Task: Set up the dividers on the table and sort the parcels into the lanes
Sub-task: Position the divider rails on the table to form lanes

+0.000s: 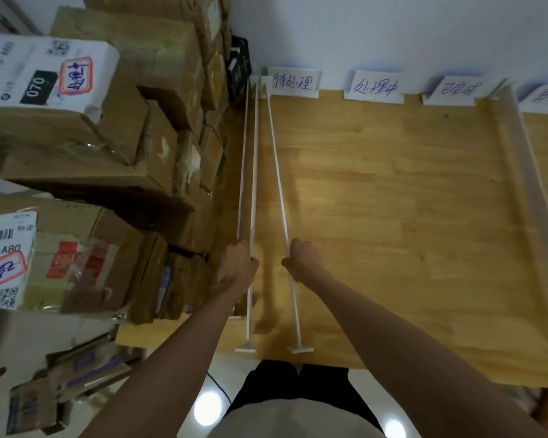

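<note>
Leftward, parcels (86,147) crowding dividers (253,172).

**White dividers on honey-coloured wood**

The surface (393,216) is warm yellow-brown wood with a fine grain. The dividers (254,184) lying on it are plain white, as is the one at the far right (525,172). White paper labels (293,83) along the far edge carry blue handwriting. At left, the parcels (114,128) are brown cardboard; their white stickers (38,74) show black barcodes and red-framed blue writing. The wall (393,33) is pale blue-white.
</note>
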The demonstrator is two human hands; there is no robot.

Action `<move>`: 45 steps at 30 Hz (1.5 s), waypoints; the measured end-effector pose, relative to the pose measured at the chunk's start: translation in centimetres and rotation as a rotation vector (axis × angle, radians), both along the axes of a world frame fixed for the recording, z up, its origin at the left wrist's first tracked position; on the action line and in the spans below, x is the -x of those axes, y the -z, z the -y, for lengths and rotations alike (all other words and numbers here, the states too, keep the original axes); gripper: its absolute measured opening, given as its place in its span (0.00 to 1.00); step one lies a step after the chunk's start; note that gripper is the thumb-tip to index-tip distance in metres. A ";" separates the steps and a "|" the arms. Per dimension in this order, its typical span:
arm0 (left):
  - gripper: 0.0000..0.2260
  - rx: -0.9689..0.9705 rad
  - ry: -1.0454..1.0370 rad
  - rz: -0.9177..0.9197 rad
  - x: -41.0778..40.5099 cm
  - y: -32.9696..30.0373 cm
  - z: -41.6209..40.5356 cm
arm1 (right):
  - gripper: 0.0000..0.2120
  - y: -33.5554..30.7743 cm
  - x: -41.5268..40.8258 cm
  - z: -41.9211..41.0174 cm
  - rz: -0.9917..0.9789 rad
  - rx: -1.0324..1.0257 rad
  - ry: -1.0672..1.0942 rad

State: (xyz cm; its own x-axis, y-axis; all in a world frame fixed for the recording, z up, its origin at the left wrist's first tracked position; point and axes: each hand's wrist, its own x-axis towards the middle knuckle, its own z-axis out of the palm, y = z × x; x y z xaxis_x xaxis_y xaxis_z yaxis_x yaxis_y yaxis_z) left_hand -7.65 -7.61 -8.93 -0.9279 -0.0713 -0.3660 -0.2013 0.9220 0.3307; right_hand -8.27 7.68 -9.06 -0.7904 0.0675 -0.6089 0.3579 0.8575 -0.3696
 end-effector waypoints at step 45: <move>0.07 0.040 -0.041 -0.042 -8.1 -3.4 -21.4 | 0.12 -4.0 -10.3 -36.3 -0.143 -0.128 0.141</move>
